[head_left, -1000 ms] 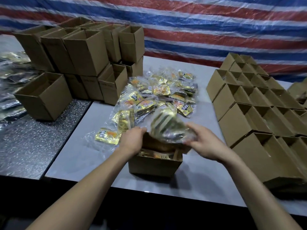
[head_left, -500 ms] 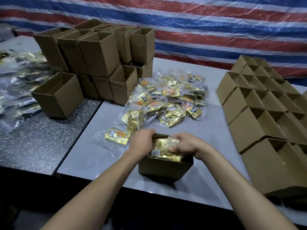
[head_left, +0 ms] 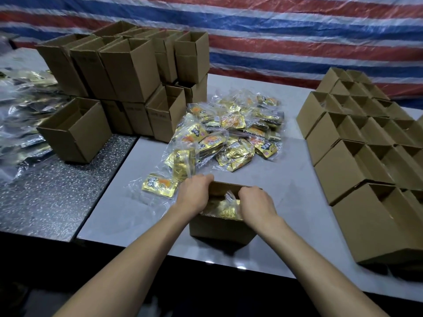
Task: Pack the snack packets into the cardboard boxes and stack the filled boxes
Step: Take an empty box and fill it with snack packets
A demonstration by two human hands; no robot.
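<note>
Head view: left hand (head_left: 194, 195) grips box (head_left: 219, 228) rim; right hand (head_left: 256, 202) grip clenched on packets (head_left: 225, 208) inside.

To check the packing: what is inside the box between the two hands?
Gold snack packets in clear wrap lie in the box. The left hand and right hand cover part; its bottom and the packet count are hidden.

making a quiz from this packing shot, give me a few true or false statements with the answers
1. The left hand and right hand are at the near box. True.
2. The near box is empty. False: gold packets lie in it.
3. A pile of packets lies beyond it. True.
4. The right-side boxes are full. False: those whose insides show look empty.
5. The tarp is plain white. False: red, white and blue stripes.
</note>
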